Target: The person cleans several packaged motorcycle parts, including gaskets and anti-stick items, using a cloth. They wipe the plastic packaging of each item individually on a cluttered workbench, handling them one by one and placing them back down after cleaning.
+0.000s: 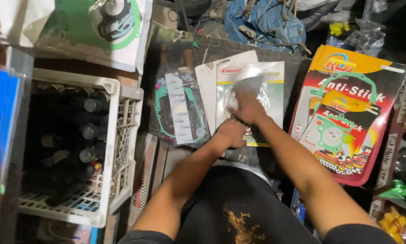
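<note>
The clear gasket packet (250,97), a flat plastic sleeve with a white header and a yellow stripe, lies on a dark board (221,52) straight ahead of the person, and the rest is placed from it. The right hand (248,106) lies on the middle of the packet, fingers reaching up over it and blurred, so I cannot tell whether it grips the plastic or merely presses flat on it. The left hand (230,133) sits at the packet's lower left edge, curled into a loose fist; what it has hold of, if anything, is hidden. Tucked partly under the packet on its left is a white card (207,86), and left of that lies another clear sleeve holding a green gasket (178,110). Well to the left stands a white plastic crate (117,149) filled with dark bottles (92,131). To the packet's right, a stack of red and yellow gasket packs (352,117) leans close by.
</note>
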